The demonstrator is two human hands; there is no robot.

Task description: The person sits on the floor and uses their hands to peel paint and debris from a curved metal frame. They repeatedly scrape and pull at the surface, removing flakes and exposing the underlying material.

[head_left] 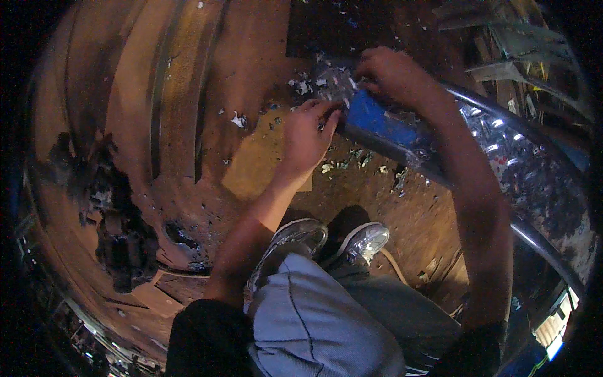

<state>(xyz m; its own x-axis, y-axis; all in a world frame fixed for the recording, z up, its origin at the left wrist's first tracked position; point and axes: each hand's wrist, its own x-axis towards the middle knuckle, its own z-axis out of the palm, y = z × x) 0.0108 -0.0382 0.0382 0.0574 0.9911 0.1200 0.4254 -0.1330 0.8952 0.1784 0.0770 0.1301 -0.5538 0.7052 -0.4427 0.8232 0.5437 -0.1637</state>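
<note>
A worn blue block lies on a dark metal bar or base just ahead of me, between my two hands. At its far left end is a heap of shiny, clear-looking scraps. My left hand is beside this heap, thumb and fingers curled toward each other near the block's left end. Whatever they pinch, if anything, is too dark to name. Over the block's far side, my right hand bends its fingers down at the heap's right edge. Its fingertips are closed, and what lies in them is hidden.
A flat yellowish-brown sheet lies on the littered floor left of the block. To the right stands a large metal-rimmed container with shiny pieces in it. Dark, blackened debris is at the left. My shoes are close below.
</note>
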